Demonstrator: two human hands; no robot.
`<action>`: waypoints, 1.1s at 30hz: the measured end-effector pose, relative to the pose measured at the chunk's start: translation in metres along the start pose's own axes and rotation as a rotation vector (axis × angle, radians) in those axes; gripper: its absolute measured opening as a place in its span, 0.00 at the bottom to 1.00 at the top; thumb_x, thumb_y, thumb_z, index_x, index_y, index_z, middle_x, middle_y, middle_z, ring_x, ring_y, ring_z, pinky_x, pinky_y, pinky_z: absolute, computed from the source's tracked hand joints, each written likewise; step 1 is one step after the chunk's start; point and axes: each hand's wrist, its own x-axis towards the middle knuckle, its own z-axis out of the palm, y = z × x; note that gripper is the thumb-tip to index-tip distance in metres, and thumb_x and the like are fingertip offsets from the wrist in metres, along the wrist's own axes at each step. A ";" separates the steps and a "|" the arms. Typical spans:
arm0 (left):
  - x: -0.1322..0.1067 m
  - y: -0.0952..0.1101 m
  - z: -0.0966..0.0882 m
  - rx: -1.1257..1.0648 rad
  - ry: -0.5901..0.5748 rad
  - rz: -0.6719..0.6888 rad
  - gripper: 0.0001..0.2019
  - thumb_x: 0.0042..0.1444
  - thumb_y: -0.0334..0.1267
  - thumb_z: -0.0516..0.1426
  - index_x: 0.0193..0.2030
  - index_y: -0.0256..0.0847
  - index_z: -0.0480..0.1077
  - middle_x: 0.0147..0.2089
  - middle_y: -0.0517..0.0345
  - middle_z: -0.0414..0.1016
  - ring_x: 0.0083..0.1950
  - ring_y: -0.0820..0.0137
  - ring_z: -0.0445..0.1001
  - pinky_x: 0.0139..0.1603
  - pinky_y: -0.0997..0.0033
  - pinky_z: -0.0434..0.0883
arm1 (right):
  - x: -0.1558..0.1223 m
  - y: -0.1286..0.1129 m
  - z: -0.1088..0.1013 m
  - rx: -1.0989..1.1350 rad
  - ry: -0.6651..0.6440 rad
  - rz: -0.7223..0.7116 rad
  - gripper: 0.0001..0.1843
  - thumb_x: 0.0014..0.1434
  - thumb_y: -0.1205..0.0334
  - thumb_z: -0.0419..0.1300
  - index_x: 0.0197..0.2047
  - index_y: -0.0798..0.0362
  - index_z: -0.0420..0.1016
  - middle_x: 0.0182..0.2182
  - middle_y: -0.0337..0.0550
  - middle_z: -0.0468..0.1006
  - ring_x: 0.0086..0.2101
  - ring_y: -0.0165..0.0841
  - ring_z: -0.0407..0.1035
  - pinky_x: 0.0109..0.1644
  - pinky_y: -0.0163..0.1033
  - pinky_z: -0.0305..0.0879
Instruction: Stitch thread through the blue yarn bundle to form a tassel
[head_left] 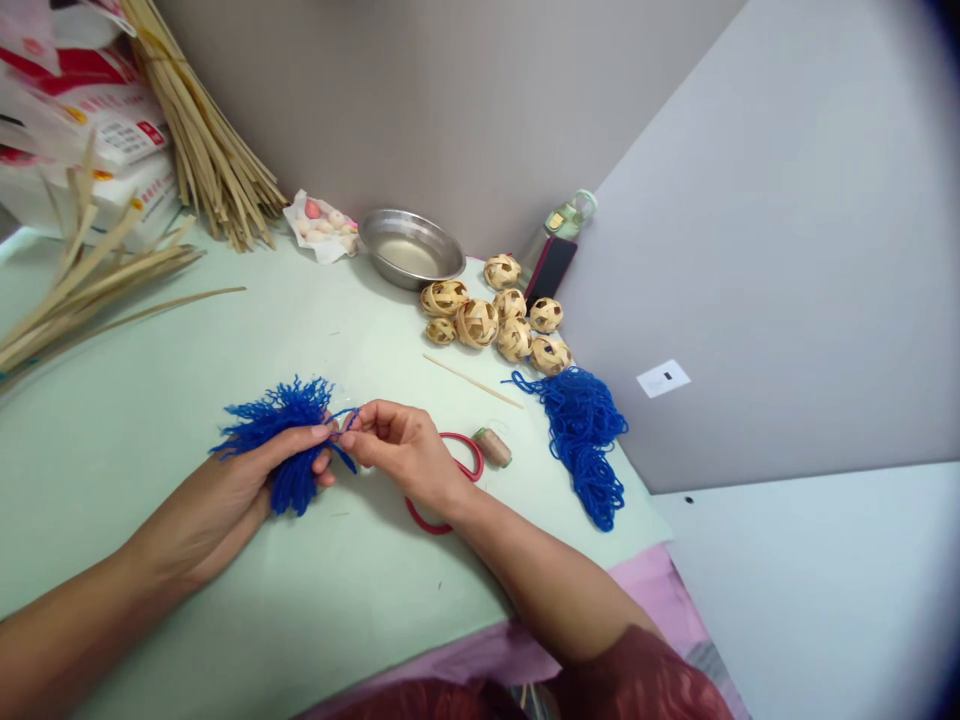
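A bundle of blue yarn (289, 415), like a tassel or pom-pom with frayed, curly ends at the top, is gripped in my left hand (251, 465), thumb across its middle. My right hand (405, 450) pinches a blue yarn strand (349, 420) at the bundle's right side, finger and thumb closed on it. Partly under my right hand lie red-handled scissors (469, 450); their blades are hidden. Just right of them rests a spool of tan thread (493, 447). A loose heap of blue yarn (589, 440) lies at the table's right edge.
Several woven strip balls (478, 322) cluster near a metal bowl (412, 245). Behind them stand a phone (551, 268) and a green-lidded bottle (559, 220). A thin stick (472, 381) lies mid-table. Dried strips (210, 150), packages (112, 130) and small pale round items (322, 225) occupy the back left.
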 end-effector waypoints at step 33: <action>-0.001 -0.001 0.001 0.067 -0.076 0.074 0.15 0.36 0.51 0.81 0.27 0.47 0.88 0.29 0.57 0.88 0.33 0.66 0.83 0.36 0.73 0.79 | 0.000 0.006 -0.006 -0.094 0.013 -0.096 0.12 0.58 0.56 0.73 0.33 0.51 0.77 0.27 0.35 0.76 0.28 0.28 0.64 0.37 0.37 0.62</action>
